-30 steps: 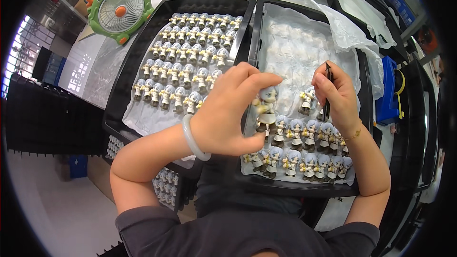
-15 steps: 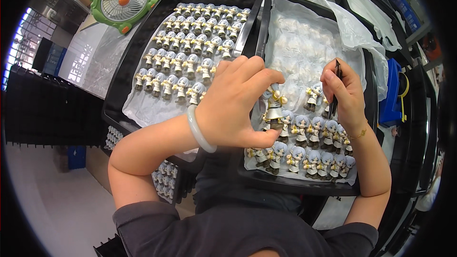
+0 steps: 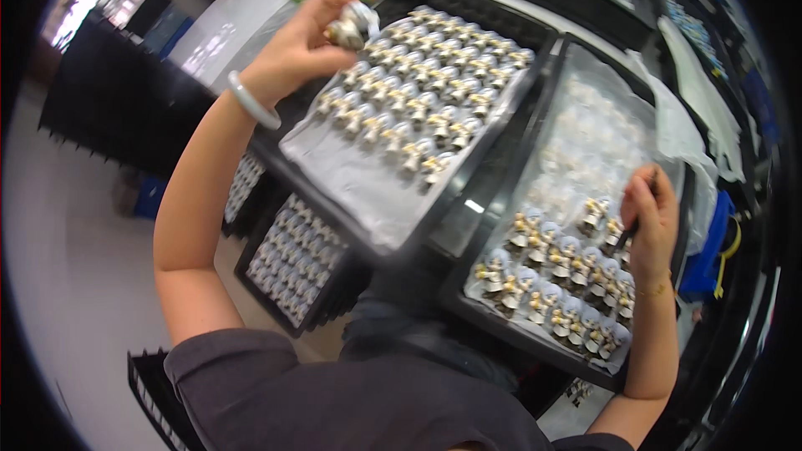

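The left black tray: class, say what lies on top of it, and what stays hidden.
On the left black tray lies a pale liner sheet carrying rows of small figurines. The sheet covers the tray floor, so that cannot be seen.

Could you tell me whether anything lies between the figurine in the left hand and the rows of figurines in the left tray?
Nothing visible does. The left hand holds the figurine above the far corner of the left tray, with open air between it and the rows just beside it.
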{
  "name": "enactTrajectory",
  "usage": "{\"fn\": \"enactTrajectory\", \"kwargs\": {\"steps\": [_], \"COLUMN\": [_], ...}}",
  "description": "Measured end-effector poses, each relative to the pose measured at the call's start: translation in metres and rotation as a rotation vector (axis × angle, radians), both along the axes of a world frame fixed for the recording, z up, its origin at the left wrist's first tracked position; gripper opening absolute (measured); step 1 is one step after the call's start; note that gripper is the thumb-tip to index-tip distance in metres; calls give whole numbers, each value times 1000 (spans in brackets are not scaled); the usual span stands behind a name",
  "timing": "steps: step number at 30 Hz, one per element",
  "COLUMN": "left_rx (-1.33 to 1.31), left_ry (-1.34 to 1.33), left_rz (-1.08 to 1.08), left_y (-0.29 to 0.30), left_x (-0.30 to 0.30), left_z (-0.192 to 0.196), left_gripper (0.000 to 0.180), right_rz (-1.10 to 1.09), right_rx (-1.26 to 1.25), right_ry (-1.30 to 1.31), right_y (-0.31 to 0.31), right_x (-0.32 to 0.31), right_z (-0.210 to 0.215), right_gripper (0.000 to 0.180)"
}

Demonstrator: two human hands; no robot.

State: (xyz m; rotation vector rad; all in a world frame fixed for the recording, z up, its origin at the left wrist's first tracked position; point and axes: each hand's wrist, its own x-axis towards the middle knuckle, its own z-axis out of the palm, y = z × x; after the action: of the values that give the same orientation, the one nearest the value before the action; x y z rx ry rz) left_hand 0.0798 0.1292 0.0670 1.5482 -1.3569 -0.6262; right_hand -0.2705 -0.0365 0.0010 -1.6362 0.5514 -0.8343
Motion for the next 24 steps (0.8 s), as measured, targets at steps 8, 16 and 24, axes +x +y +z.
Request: {"fn": "enactTrajectory", "kwargs": {"steps": [8,16,24], "left_rx": [730,801,852], "left_ry": [-1182,-1452,-1545], "left_rz": [-47,-46,44], "left_y": [65,61,37], "left_x": [39,50,32], "left_z": [-60,-70,-60], "left_gripper": [65,63,64], "right_rz": [88,48,-28], "right_rx": [-38,-51,117], "right_ry": [27,20,-137], "right_y": [7,5,-8], "right_x": [3,3,0], "right_z": [1,3,13], "right_gripper": [17,17,17]}}
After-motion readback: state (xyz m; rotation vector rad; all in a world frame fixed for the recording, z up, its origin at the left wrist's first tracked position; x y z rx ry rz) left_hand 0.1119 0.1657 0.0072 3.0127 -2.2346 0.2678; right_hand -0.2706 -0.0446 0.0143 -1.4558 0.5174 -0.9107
